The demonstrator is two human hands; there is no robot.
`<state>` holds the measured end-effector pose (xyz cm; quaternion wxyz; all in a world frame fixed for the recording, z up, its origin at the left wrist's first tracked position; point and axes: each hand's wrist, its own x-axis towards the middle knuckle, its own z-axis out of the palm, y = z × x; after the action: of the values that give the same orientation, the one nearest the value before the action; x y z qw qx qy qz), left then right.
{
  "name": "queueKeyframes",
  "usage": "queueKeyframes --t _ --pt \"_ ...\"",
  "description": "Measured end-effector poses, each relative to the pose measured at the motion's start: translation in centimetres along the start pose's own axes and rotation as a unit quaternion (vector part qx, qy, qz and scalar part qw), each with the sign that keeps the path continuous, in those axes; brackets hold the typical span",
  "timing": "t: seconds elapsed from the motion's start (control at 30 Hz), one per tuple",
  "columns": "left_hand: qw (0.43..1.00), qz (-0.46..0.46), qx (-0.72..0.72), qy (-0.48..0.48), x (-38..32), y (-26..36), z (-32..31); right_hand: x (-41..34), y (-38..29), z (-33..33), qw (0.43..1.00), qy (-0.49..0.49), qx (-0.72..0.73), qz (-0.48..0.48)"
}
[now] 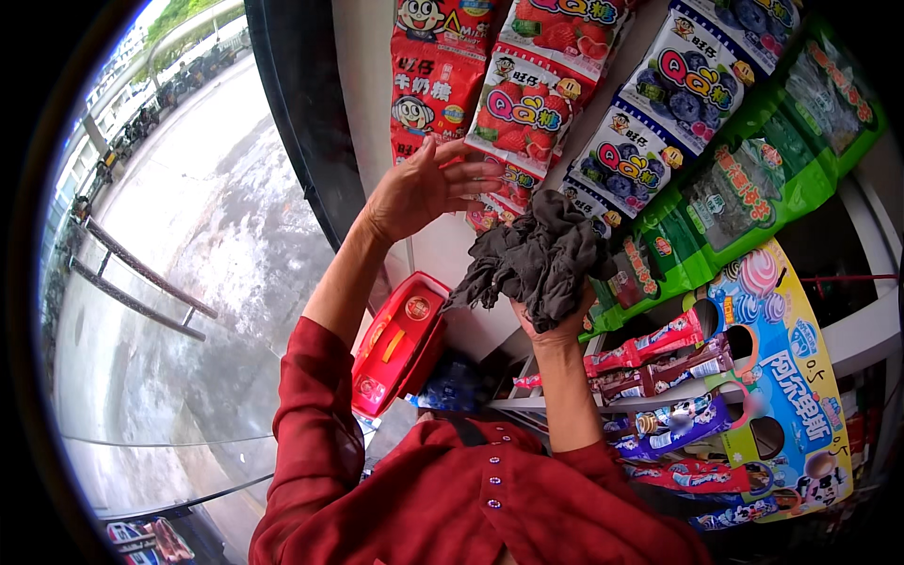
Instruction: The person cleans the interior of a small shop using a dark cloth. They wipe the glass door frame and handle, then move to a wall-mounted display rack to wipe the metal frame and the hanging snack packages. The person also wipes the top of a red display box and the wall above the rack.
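Holding a crumpled dark grey cloth (540, 258), my right hand (558, 314) is in front of the hanging snack packets, its fingers mostly hidden by the cloth. My left hand (431, 187) is raised with its fingers apart, beside the lower end of a strip of strawberry gummy packets (522, 113); whether it touches them is unclear. A strip of red milk candy packets (438, 88) hangs behind that hand. To the right hang strips of blueberry gummy packets (628, 159) and green seaweed snack packets (734, 187).
A red box (395, 342) stands below, between my forearms. At the lower right, a blue and yellow cardboard display (798, 388) holds wrapped sweets near a white metal rack (865, 339). Behind the glass on the left are metal railings (141, 282) and paved ground.
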<state>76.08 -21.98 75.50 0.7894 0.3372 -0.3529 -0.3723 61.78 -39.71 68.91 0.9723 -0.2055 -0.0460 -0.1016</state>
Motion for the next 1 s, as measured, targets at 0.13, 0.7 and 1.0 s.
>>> queueKeyframes --t 0.13,0.7,1.0 --pt "1.0 -0.011 0.0 0.022 -0.8 -1.0 -0.3 -0.5 -0.1 0.8 1.0 -0.005 -0.003 0.012" --pt "0.946 0.145 0.288 0.022 4.6 2.4 9.0 -3.1 -0.9 1.2 0.972 -0.132 -0.173 -0.085" --pt "0.869 0.302 0.365 0.14 11.1 1.4 14.5 -5.4 -4.2 3.6 0.849 -0.041 -0.457 -0.262"
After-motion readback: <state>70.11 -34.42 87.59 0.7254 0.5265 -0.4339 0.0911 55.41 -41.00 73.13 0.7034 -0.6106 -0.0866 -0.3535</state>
